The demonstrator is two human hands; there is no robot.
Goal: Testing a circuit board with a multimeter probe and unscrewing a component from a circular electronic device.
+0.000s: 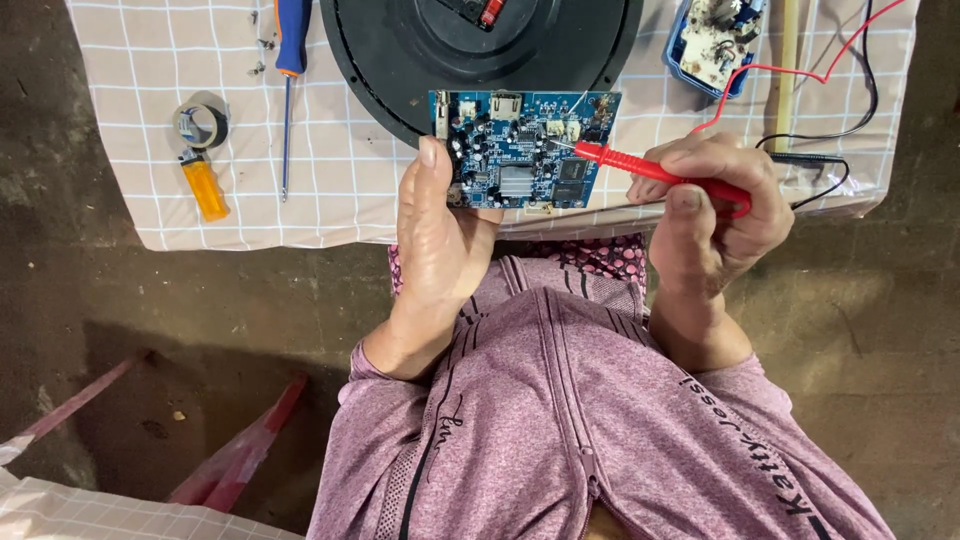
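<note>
My left hand [440, 235] holds a blue circuit board [525, 150] by its left edge, thumb on the board's face, above the table's near edge. My right hand [715, 200] grips a red test probe [650, 170] like a pen. The probe's metal tip touches the upper right part of the board. A red wire [800, 72] and a black wire [835, 135] run from my right hand toward the far right.
A checked cloth [330, 190] covers the table. On it lie a large black round housing [400, 60], a blue-handled screwdriver [290, 60], a tape roll [202, 125], an orange lighter [206, 188], small screws [262, 45] and a blue-cased circuit [715, 40]. Dark floor surrounds it.
</note>
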